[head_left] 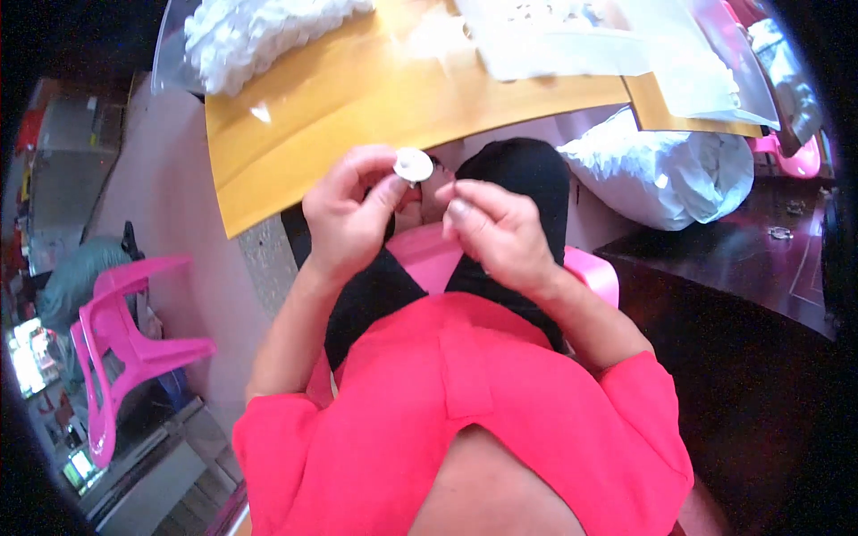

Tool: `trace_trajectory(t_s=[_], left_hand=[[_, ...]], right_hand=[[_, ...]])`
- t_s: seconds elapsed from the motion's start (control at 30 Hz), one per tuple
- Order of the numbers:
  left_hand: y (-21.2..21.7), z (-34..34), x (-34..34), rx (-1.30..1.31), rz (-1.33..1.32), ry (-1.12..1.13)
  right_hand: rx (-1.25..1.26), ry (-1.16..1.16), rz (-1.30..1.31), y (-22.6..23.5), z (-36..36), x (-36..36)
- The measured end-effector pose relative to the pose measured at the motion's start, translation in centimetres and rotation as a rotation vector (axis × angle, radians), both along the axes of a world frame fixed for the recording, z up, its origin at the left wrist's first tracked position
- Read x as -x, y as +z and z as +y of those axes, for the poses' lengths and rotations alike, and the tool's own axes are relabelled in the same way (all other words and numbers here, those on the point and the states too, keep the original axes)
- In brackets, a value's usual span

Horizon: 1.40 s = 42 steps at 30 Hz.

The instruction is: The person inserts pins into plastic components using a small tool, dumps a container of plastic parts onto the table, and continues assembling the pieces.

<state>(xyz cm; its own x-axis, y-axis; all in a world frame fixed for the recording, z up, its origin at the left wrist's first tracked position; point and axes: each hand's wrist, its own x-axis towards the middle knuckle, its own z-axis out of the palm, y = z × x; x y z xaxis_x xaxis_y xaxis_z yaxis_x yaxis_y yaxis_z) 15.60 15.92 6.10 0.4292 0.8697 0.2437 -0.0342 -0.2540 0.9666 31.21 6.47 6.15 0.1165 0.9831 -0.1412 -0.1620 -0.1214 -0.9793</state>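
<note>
A small round white disc (413, 165) with a raised centre is pinched between the thumb and fingers of my left hand (350, 210), just off the near edge of the wooden table. A tiny pale bit shows beneath the disc, too small to name. Close by on the right, my right hand (500, 232) has its thumb and fingertips pressed together. Whatever they hold, if anything, is too small to make out. Both hands are raised over my lap, apart from each other.
On the yellow-brown table (313, 134) stand a clear tub of white pieces (259, 40) at far left and a translucent tray (554, 45) at far right. A stuffed white sack (661, 174) sits right, by a dark surface (715, 259). A pink chair (134, 330) stands left.
</note>
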Motion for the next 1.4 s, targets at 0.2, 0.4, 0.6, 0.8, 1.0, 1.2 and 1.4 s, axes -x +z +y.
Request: trace_trajectory(t_s=[0.2,0.4,0.6,0.8,1.0,1.2,1.4], left_hand=[[-2.6,-4.9,3.4,-0.162,-0.055,0.017],[-2.6,-6.2,5.4,0.532,-0.430,-0.035],[-3.3,-6.1,6.7,0.668,-0.503,-0.117],[-3.0,-5.6,8.6,0.538,-0.378,-0.089],[-3.5,-5.5,8.5,0.480,-0.434,-0.124],[-3.6,-5.5,8.6,0.474,-0.449,-0.160],[-3.9,-5.3,8.5,0.509,-0.463,-0.177]], right_hand=[[0.171,0.090,0.096,1.0,0.5,2.0],[0.148,0.179,-0.006,1.7,0.3,4.2],[0.032,0.148,-0.012,1.3,0.4,5.5],[-0.462,0.340,-0.836,1.0,-0.8,4.0],[-0.527,0.375,-0.995,0.4,-1.0,4.5],[-0.509,0.437,-1.116,0.8,-0.8,4.6],[-0.483,0.429,-1.072,0.3,-0.8,4.6]])
